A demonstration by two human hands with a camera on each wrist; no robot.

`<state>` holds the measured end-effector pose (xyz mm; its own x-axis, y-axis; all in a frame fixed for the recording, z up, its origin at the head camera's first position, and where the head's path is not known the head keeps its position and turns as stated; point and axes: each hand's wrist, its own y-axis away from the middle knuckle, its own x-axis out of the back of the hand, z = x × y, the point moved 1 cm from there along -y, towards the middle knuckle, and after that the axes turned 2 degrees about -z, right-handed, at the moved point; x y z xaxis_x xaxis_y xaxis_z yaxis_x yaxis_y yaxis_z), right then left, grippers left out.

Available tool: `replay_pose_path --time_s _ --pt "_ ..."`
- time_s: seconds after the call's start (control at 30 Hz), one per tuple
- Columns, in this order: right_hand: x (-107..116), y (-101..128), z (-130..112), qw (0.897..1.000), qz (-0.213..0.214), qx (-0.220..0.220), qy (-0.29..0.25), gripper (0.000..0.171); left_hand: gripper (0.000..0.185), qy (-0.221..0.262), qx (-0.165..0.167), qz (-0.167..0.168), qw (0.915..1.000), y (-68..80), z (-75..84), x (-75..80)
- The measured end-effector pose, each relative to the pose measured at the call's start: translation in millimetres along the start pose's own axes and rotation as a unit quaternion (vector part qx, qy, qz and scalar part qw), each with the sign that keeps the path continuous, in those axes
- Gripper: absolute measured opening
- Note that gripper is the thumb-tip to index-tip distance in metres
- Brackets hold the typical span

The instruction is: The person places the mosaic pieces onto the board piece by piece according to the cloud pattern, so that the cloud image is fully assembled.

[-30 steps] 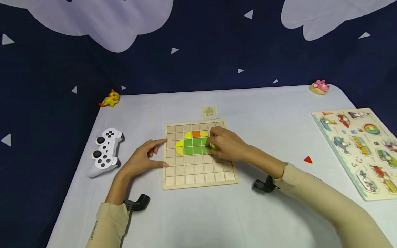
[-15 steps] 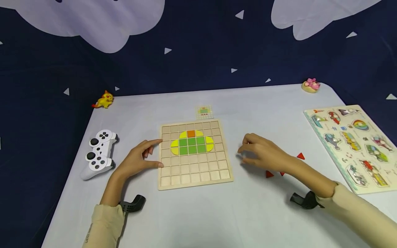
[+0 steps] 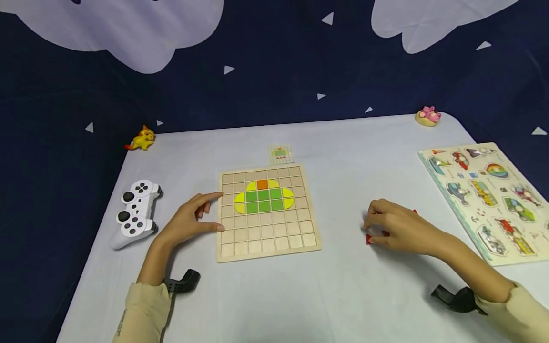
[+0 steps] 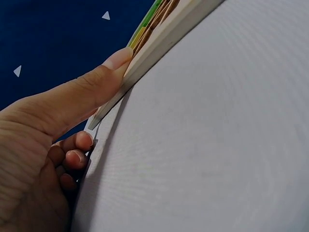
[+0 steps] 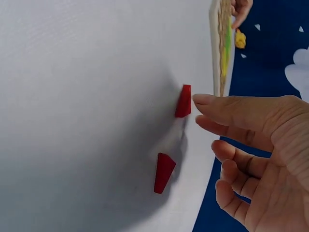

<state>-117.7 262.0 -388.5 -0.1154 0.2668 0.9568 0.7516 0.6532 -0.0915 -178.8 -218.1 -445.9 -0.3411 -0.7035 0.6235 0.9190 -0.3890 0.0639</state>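
A wooden grid board (image 3: 274, 231) lies mid-table, with green squares (image 3: 264, 200), yellow rounded pieces (image 3: 288, 198) and an orange square (image 3: 262, 184) set in its cells. My left hand (image 3: 185, 221) rests its thumb and straight index finger against the board's left edge. In the left wrist view the thumb (image 4: 89, 87) touches that edge. To the right of the board, my right hand (image 3: 399, 228) hovers over small red triangles, partly hidden beneath it. The right wrist view shows two red triangle pieces (image 5: 184, 101) on the cloth. The thumb tip is right beside the nearer one, nothing in the fingers.
A small pattern card (image 3: 280, 154) lies behind the board. At left is a white game controller (image 3: 138, 214); at right, a picture puzzle board (image 3: 489, 200). A yellow figurine (image 3: 143, 138) and a pink figurine (image 3: 428, 116) stand at the back corners.
My right hand has left the grid board and moved right, to the red triangles. A yellow rounded piece now shows at the pattern's right side. My left hand stays at the board's edge.
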Motion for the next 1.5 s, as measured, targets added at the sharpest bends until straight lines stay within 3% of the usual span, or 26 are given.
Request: replay_pose_path --time_s 0.27,0.63,0.9,1.27,1.5 --pt "0.1 2.2 3.5 1.0 0.005 0.021 0.008 0.029 0.081 0.006 0.0 0.0 1.0 0.8 -2.6 -1.4" --pt "-7.1 8.3 5.0 0.998 0.047 0.025 0.029 0.028 0.081 0.002 -0.011 -0.003 0.9999 -1.4 0.0 -1.5" --pt "-9.2 7.2 8.5 0.996 0.065 0.045 0.049 0.026 0.081 -0.004 0.001 -0.003 1.0 0.0 -0.3 0.6" --pt "-14.3 -8.7 7.8 0.995 0.077 0.066 0.024 0.024 0.08 0.0 -0.003 0.003 1.0 1.9 -1.3 1.8" --pt "-18.8 -33.2 -2.2 0.994 0.07 0.082 0.009 0.019 0.081 0.004 -0.002 0.0 1.0 0.5 1.4 0.8"
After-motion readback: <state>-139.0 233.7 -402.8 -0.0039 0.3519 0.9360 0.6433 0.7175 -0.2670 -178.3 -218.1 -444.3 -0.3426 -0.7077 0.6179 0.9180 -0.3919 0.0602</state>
